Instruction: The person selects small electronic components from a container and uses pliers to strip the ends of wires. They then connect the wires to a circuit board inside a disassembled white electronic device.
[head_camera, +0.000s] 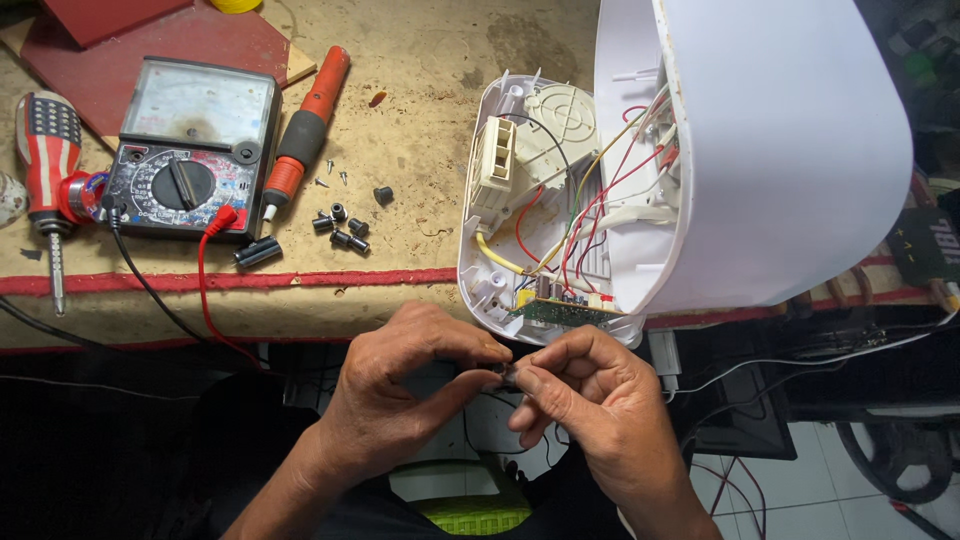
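Note:
My left hand (400, 385) and my right hand (590, 395) meet below the bench edge, fingertips pinched together on a small dark part (505, 373) that is mostly hidden. Just above them an opened white plastic appliance (780, 150) lies on the bench, its base cover (500, 190) swung aside. Inside show red, yellow and white wires (585, 210), a cream switch block (495, 155) and a small green circuit board (560, 310).
An analog multimeter (190, 150) with red and black leads sits at the left. Beside it lie a red-handled screwdriver (305, 115), a striped screwdriver (48, 160), and several small black rubber feet and screws (340, 225). Cables hang below the bench on the right.

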